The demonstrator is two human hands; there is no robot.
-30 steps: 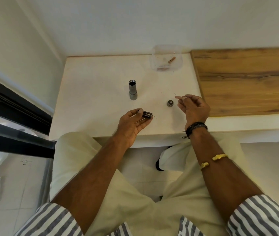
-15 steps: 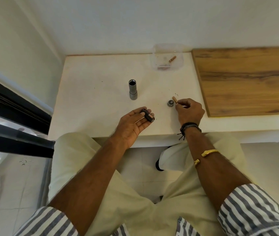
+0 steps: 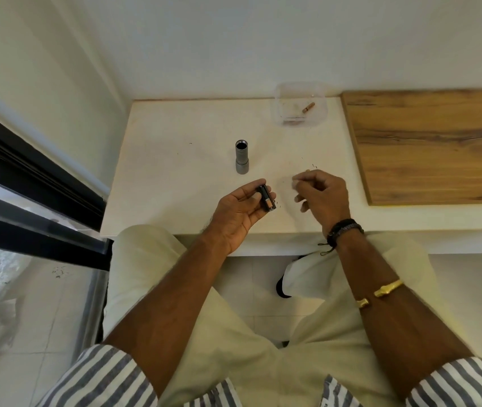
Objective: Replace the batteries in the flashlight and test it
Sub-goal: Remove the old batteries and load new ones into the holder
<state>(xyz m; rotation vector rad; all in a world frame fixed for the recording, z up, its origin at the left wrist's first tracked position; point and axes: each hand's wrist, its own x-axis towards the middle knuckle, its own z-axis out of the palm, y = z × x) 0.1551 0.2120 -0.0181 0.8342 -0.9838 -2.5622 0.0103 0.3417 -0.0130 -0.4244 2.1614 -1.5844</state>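
Observation:
The grey flashlight body (image 3: 242, 157) stands upright on the white table (image 3: 175, 148), open end up. Just in front of it, my left hand (image 3: 239, 212) holds the black battery holder (image 3: 266, 201) in its fingers, a copper-coloured battery showing in it. My right hand (image 3: 322, 195) hovers to the right with curled fingers. Thumb and forefinger pinch a small battery (image 3: 307, 171), of which only the tan tip shows above the knuckles. The flashlight's end cap is hidden behind that hand.
A clear plastic container (image 3: 319, 113) at the table's back holds another copper battery (image 3: 308, 107). A wooden board (image 3: 433, 145) lies along the right side. A black window frame (image 3: 28, 183) borders the left. My knees sit under the table's front edge.
My left hand has turned the holder so a copper battery shows. My right hand, which dropped towards the end cap half a second ago, has shifted slightly and now covers the cap.

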